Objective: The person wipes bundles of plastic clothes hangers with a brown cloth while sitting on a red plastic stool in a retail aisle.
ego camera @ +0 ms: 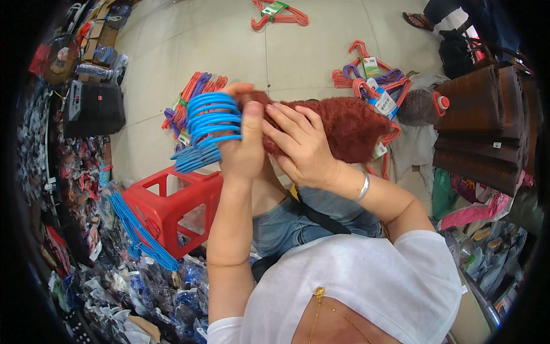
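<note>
My left hand [243, 137] grips a bundle of blue plastic-coated hangers [214, 116], their curved hooks stacked beside the thumb. My right hand [303, 144] meets it at the fingertips, lying against a brown-red plush cloth [352, 129] that stretches to the right; whether the fingers pinch anything is hidden. Below left, a red plastic stool [163, 210] lies on its side, and more blue hangers [144, 236] lean against it. Bundles of red and purple hangers [200, 92] are on the floor behind the left hand, with others [378, 79] beyond the plush cloth.
Another red hanger bundle [279, 15] lies on the tiled floor [223, 47]. A black speaker [93, 107] and a fan [60, 60] stand at left, above many plastic-wrapped goods [146, 292]. At right are a large plastic jug [419, 107], brown rolls [470, 103] and a person's sandaled foot [419, 20].
</note>
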`<action>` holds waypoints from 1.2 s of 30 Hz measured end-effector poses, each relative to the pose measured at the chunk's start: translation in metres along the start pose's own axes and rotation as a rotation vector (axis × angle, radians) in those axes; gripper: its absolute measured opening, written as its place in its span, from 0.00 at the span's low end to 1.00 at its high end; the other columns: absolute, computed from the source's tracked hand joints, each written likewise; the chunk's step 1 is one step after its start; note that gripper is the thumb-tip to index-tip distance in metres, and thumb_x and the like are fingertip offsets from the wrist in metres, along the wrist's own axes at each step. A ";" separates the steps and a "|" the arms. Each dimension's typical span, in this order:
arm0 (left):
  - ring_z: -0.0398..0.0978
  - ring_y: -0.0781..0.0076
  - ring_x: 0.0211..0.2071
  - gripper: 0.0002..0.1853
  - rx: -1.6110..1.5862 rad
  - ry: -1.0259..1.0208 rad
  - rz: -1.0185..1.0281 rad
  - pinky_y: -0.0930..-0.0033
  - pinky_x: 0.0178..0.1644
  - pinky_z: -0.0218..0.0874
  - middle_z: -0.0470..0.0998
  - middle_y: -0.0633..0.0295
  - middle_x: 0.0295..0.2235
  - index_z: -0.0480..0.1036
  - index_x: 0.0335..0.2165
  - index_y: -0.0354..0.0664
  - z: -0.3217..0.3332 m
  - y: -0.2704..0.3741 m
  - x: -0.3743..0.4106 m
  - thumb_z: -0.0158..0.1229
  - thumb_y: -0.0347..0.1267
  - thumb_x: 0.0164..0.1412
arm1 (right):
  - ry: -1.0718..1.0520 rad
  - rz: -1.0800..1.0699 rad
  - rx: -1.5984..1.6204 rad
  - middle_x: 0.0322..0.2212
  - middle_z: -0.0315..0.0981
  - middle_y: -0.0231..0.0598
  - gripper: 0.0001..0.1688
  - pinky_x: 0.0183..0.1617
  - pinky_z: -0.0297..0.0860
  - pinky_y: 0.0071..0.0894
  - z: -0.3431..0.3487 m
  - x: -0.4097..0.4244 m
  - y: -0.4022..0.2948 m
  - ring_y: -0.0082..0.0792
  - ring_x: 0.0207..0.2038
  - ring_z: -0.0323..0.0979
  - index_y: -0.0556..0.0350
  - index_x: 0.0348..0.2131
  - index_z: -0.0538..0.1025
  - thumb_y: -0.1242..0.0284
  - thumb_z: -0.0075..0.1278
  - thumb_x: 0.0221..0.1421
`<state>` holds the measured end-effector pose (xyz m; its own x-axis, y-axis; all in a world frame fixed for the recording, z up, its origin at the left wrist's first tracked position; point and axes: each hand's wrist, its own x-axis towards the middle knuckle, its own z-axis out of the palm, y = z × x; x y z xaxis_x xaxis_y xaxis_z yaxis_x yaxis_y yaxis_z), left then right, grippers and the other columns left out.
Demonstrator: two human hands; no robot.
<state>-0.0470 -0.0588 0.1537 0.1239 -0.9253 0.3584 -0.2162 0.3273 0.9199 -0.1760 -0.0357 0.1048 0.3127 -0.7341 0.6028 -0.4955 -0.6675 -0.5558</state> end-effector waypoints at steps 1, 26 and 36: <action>0.62 0.80 0.30 0.13 -0.084 0.019 -0.004 0.77 0.33 0.55 0.65 0.67 0.28 0.66 0.40 0.35 -0.008 -0.013 0.000 0.54 0.31 0.57 | -0.019 -0.032 -0.020 0.48 0.66 0.42 0.31 0.55 0.54 0.45 0.001 0.000 0.002 0.40 0.52 0.63 0.55 0.46 0.71 0.72 0.51 0.36; 0.65 0.80 0.27 0.14 0.130 -0.091 0.027 0.78 0.30 0.57 0.67 0.66 0.26 0.70 0.38 0.36 0.008 0.002 -0.008 0.58 0.33 0.55 | -0.508 0.126 0.078 0.48 0.65 0.39 0.24 0.58 0.46 0.41 -0.033 0.000 0.117 0.38 0.53 0.57 0.54 0.47 0.70 0.61 0.43 0.54; 0.65 0.72 0.38 0.23 0.202 0.250 0.274 0.71 0.45 0.57 0.66 0.60 0.37 0.60 0.46 0.35 -0.012 -0.025 -0.031 0.56 0.23 0.50 | -0.621 0.191 0.009 0.34 0.71 0.40 0.19 0.47 0.55 0.38 -0.054 0.020 0.110 0.40 0.41 0.66 0.52 0.41 0.72 0.60 0.39 0.58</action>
<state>-0.0336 -0.0362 0.1217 0.2611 -0.7263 0.6358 -0.4566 0.4874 0.7443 -0.2679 -0.1169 0.0871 0.6310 -0.7741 0.0512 -0.5831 -0.5168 -0.6268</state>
